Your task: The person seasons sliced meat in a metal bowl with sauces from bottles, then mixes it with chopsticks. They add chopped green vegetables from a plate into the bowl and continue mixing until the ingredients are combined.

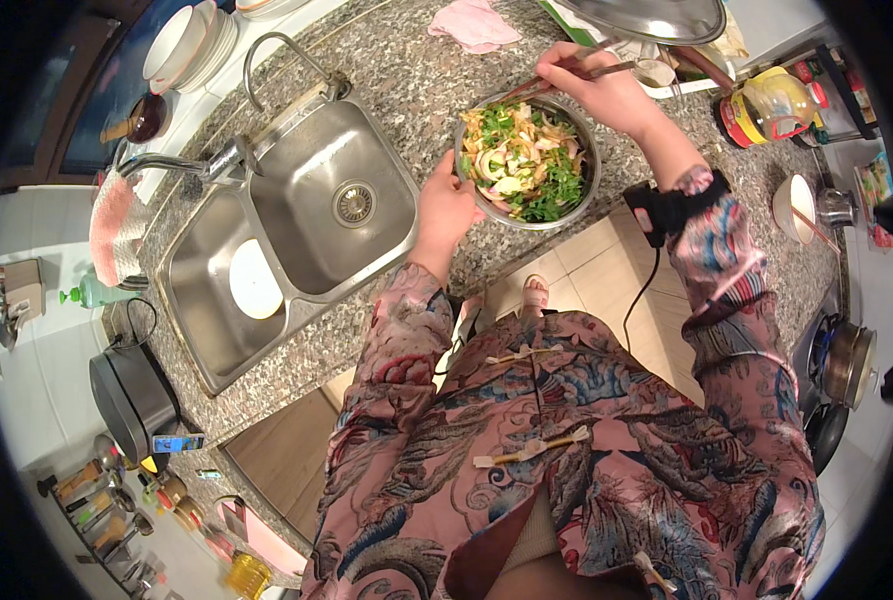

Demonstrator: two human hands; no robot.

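Observation:
A round metal bowl (595,161) stands on the speckled stone counter (386,67), filled with chopped greens (555,191), sliced onion and pale strips of food. My left hand (446,206) grips the bowl's rim on its left side. In my right hand (593,86) is a pair of wooden chopsticks (525,90), held above the bowl's far edge; their tips reach the food near the rim. Whether they pinch anything I cannot tell.
Left of the bowl is a double steel sink (319,195) with a white oval item (257,279) in its smaller basin. A pink cloth (475,26) lies beyond the bowl. At the right are a glass lid (653,19), a large jar (773,109) and a white bowl (794,208).

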